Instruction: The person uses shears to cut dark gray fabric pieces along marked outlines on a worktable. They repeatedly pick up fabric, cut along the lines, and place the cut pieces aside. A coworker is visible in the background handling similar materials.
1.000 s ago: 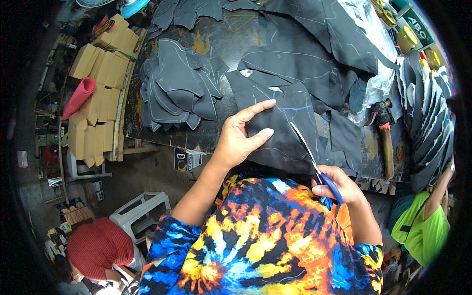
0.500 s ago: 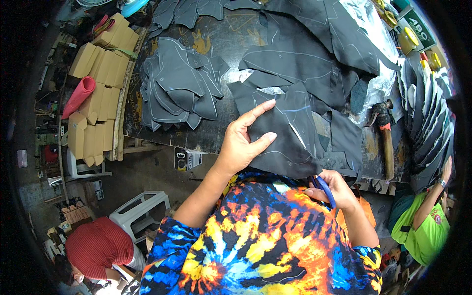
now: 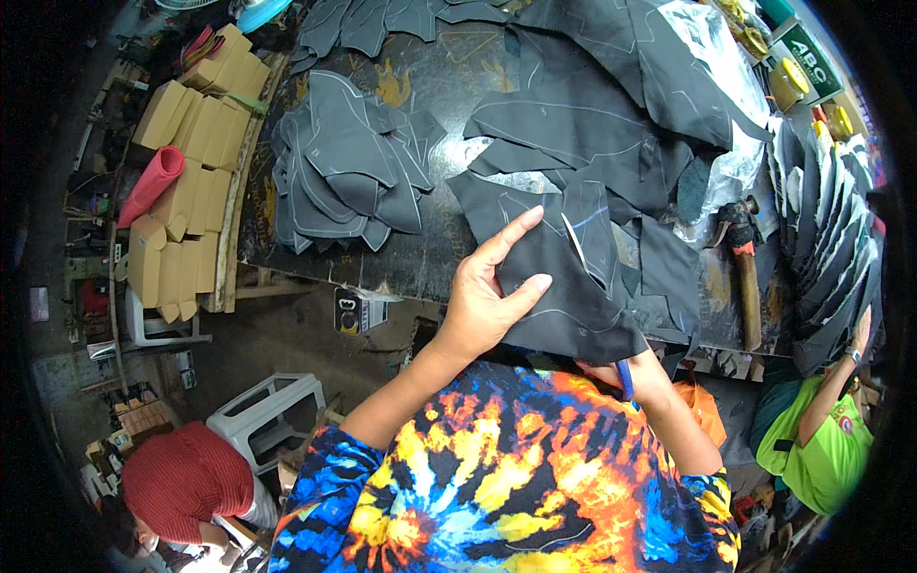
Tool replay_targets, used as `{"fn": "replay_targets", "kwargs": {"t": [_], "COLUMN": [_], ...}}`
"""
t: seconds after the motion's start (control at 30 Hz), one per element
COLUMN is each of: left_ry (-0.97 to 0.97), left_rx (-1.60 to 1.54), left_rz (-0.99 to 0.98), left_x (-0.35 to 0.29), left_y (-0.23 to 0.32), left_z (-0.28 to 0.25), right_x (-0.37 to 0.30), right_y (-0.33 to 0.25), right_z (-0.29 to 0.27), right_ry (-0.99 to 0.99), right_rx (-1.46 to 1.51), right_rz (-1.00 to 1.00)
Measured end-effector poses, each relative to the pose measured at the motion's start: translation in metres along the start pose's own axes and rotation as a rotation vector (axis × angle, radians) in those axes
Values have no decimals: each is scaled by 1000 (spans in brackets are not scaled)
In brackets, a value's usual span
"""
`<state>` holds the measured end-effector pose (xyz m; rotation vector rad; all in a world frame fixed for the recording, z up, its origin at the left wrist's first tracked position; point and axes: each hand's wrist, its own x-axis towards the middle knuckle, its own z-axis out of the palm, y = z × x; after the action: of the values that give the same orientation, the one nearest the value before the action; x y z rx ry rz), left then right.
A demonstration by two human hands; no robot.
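Note:
A black leather-like sheet (image 3: 559, 296) with thin chalk outlines lies partly on the table and hangs past its near edge. My left hand (image 3: 492, 301) holds it at the left side, thumb and index finger stretched apart on top; the other fingers are mostly hidden. In my right hand (image 3: 635, 374), at the sheet's near right corner, are scissors with a blue handle (image 3: 626, 380). A scissor blade (image 3: 575, 241) shows above the sheet, pointing away from me, while the rest is covered. The sheet also hides part of my right fingers.
Cut black pieces (image 3: 349, 158) are piled left; larger black sheets (image 3: 583, 124) spread behind. A hammer (image 3: 747, 272) lies right, near stacked pieces (image 3: 826, 229). Beyond the table stand cardboard forms (image 3: 191, 181) and a grey stool (image 3: 263, 420). Two people are nearby, in red (image 3: 191, 473) and green (image 3: 812, 430).
Both hands and the sheet's near part have moved slightly toward me. My right hand has gone further under the sheet's corner, and the blade's position and angle have shifted.

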<state>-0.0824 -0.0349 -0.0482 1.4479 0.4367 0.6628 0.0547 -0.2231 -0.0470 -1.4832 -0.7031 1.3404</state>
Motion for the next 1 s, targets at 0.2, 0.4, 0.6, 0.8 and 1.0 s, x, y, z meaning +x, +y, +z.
{"fn": "replay_targets", "kwargs": {"t": [0.2, 0.4, 0.6, 0.8, 1.0], "left_ry": [44, 62, 142, 249, 208], "left_rx": [-66, -78, -209, -124, 122], "left_rz": [19, 46, -32, -114, 86], "left_x": [-4, -7, -4, 13, 18], "left_y": [-5, 1, 3, 10, 21], "left_z": [9, 8, -4, -37, -32], "right_x": [4, 24, 37, 33, 37], "right_y": [14, 21, 5, -13, -24], "right_z": [3, 1, 10, 6, 10], "right_ry": [36, -77, -102, -244, -300], "right_rx": [112, 58, 25, 142, -43], "right_rz": [28, -143, -227, 10, -119]}}
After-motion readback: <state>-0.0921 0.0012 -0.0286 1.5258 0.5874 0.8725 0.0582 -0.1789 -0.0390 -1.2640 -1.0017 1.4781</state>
